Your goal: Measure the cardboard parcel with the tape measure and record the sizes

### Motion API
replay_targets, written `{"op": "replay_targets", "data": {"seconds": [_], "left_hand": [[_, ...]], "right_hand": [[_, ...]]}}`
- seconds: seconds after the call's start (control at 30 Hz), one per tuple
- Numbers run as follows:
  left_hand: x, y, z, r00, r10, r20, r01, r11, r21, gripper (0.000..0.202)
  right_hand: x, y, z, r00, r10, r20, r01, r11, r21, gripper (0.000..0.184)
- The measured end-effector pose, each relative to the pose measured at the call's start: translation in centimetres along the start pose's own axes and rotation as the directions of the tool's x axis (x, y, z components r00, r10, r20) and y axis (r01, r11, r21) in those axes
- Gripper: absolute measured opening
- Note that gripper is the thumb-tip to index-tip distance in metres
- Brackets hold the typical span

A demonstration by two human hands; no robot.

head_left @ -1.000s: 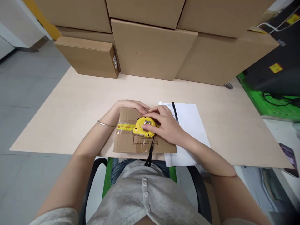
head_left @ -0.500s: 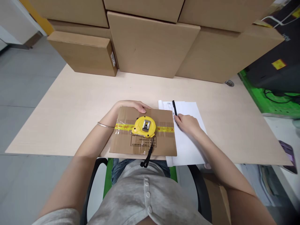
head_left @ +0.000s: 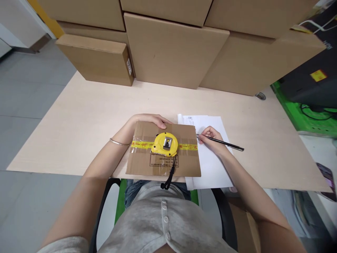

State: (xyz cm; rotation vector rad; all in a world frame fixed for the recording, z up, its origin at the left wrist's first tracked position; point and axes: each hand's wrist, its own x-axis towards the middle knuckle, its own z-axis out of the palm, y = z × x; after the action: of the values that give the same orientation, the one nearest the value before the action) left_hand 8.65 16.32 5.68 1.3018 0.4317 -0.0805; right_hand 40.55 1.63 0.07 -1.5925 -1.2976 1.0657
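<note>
A flat cardboard box [head_left: 142, 165] with yellow printed tape lies at the table's near edge. On top of it rests a yellow tape measure [head_left: 159, 142], its black wrist strap hanging toward me. My left hand [head_left: 155, 119] grips the box's far edge, thumb on top and the other fingers mostly hidden behind. In my right hand [head_left: 212, 137] is a black pen [head_left: 229, 144], its tip pointing left near the box's right side. White paper sheets [head_left: 210, 172] lie under this hand, with some writing near their top left; the box covers part of them.
Large cardboard boxes [head_left: 173, 52] are stacked along the back of the table [head_left: 86, 123], with a smaller box [head_left: 92, 59] at the left. A phone [head_left: 325, 175] lies at the far right. Black equipment [head_left: 302, 77] stands on a green surface behind it.
The pen in my right hand has swung from pointing away to lying sideways, its long end now to the right. My left hand keeps its hold on the box.
</note>
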Motion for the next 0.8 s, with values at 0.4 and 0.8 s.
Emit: {"op": "replay_targets", "data": {"seconds": [0.4, 0.8], "left_hand": [[0.0, -0.3, -0.8, 0.995, -0.044, -0.095, 0.053, 0.994, 0.091, 0.058], [-0.2, -0.2, 0.1, 1.000, -0.015, -0.024, 0.015, 1.000, -0.006, 0.054]], "right_hand": [[-1.2, -1.0, 0.5, 0.998, 0.041, 0.054, -0.042, 0.999, 0.022, 0.047], [-1.3, -1.7, 0.8, 0.997, 0.035, 0.065, -0.035, 0.999, 0.001, 0.053]]}}
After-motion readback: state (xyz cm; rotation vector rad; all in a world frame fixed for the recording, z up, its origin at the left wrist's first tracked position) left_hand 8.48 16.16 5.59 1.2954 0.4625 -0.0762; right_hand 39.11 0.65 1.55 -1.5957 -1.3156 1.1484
